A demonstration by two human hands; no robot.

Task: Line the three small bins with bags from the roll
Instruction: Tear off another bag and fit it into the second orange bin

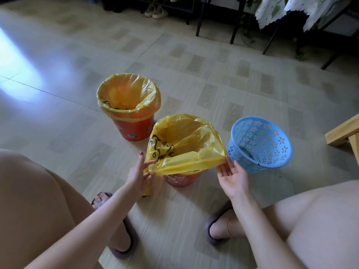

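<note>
Three small bins stand on the floor. The far orange bin (136, 129) has a yellow bag (124, 90) folded neatly over its rim. The near orange bin (180, 179) holds a second yellow bag (186, 162), loose, its front edge stretched across the rim. My left hand (138, 175) pinches that bag's bunched left corner between its fingers. My right hand (232, 175) lies palm up with straight fingers, the tips touching the bag's right corner. The blue perforated basket (260, 144) at the right has no bag and tilts toward me.
A yellow piece (147, 190) shows on the floor under my left hand; whether it is the roll is unclear. My knees and slippered feet (219, 228) frame the near floor. A wooden stool corner (343, 134) sits right; chair legs and shoes stand far back.
</note>
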